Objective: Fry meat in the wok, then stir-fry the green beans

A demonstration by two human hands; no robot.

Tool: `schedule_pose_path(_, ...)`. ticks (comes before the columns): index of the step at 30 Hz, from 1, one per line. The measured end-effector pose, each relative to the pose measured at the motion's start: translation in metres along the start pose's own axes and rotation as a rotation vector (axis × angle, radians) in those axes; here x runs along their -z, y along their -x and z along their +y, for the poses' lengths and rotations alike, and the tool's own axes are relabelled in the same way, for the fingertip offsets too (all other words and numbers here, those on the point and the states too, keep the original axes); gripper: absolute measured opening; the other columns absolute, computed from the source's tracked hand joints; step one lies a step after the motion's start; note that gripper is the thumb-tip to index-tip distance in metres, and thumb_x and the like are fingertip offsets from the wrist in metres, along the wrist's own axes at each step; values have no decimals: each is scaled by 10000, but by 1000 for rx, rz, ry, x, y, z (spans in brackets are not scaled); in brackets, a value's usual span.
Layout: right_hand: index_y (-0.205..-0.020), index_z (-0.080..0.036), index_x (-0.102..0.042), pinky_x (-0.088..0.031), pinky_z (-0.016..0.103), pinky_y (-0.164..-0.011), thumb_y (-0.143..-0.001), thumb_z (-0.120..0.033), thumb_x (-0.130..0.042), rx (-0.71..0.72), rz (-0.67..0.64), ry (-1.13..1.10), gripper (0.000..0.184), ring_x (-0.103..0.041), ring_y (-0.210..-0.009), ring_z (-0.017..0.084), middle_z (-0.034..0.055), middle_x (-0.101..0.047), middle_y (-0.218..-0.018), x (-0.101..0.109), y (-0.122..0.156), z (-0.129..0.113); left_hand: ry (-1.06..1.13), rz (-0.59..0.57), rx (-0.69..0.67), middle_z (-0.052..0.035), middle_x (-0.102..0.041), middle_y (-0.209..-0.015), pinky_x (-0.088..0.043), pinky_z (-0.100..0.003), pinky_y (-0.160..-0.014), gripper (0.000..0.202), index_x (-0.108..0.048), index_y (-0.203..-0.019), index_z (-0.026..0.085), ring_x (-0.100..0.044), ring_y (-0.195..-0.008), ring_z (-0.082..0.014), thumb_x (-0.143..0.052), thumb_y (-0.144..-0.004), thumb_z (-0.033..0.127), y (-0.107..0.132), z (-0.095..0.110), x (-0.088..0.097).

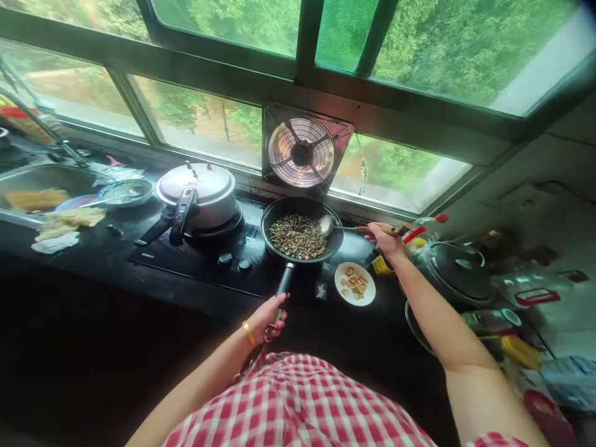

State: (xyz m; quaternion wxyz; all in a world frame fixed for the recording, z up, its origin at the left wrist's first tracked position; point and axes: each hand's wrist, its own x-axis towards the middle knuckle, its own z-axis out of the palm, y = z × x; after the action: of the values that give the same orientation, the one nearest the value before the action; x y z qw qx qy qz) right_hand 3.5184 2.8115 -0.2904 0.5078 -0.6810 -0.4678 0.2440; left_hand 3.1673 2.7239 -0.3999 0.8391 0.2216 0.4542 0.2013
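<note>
My left hand [270, 316] is closed around the black handle of a frying pan [265, 231], which sits on the stove. Chopped food [298, 239], mostly brown and green bits, covers the pan's bottom. In my right hand [384, 239] is the wooden handle of a metal cooking spatula [326, 225]; its rounded head rests at the right side of the food. Just right of the pan handle, a white plate [344, 297] carries several browned pieces [354, 284].
Left on the black cooktop [186, 267] stands a pressure cooker [209, 192], its handle jutting forward. A sink [51, 174], cloths [69, 225] and bowl [125, 192] lie farther left. Behind the pan is a fan [302, 154]. Bottles and a lidded black pot [460, 270] crowd the right.
</note>
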Motion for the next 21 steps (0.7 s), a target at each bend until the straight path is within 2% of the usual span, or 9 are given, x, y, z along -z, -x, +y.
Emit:
schedule_pose_path(3,-875,-144,-574,-522,211,-510,-824,-268,-519,-225,25,-218,144,-649,-579,129,46,-684,-693,-28,-15,29,-58,9,2,61,-432,-561,-161,-112,-340,598,-422,-1255,243,-345,-370,-42,-550,-769,565,8,11,22)
schedule_pose_path(6,-893,-156,-553,-537,209,-554,-805,-240,-543,-335,-91,-429,122,-667,-626,124,25,-691,-704,-54,-16,40,-111,65,-5,50,-444,-561,-166,-110,-333,593,-452,-1236,224,-363,-379,-47,-553,-765,568,16,21,33)
schedule_pose_path(7,-902,-160,-554,-541,211,-569,-788,-239,-569,-341,-135,-468,140,-672,-646,126,23,-695,-725,-59,-14,40,-122,81,-9,46,-450,-564,-170,-109,-331,588,-462,-1230,222,-371,-382,-48,-554,-765,568,18,23,35)
schedule_pose_path(9,-919,-160,-572,-551,228,-611,-745,-252,-629,-263,-224,-444,205,-680,-698,138,32,-704,-782,-58,-9,32,-130,88,-14,41,-457,-568,-176,-108,-329,581,-471,-1225,218,-377,-384,-49,-549,-769,570,20,25,36)
schedule_pose_path(13,-970,-164,-641,-557,311,-764,-719,-347,-687,96,-475,-126,314,-670,-876,200,70,-702,-940,-28,14,-1,-132,70,1,38,-461,-572,-197,-111,-328,593,-464,-1240,222,-392,-392,-55,-542,-771,577,19,26,39)
schedule_pose_path(16,-942,-182,-680,-525,352,-867,-764,-383,-654,344,-618,172,269,-632,-997,238,82,-674,-1072,5,44,-33,-134,54,3,37,-465,-577,-206,-112,-332,597,-461,-1240,222,-395,-397,-54,-541,-770,581,17,25,40)
schedule_pose_path(18,-931,-197,-690,-509,377,-903,-779,-397,-639,413,-650,250,256,-604,-1060,260,84,-643,-1150,26,65,-53,-128,38,2,41,-461,-575,-201,-111,-336,596,-455,-1236,224,-385,-395,-51,-538,-769,586,17,24,39)
schedule_pose_path(21,-933,-221,-700,-522,370,-884,-780,-421,-639,383,-685,260,259,-591,-1089,274,88,-610,-1208,46,91,-77,-140,20,-2,50,-451,-566,-189,-108,-342,604,-443,-1225,226,-369,-390,-47,-535,-761,601,18,25,38)
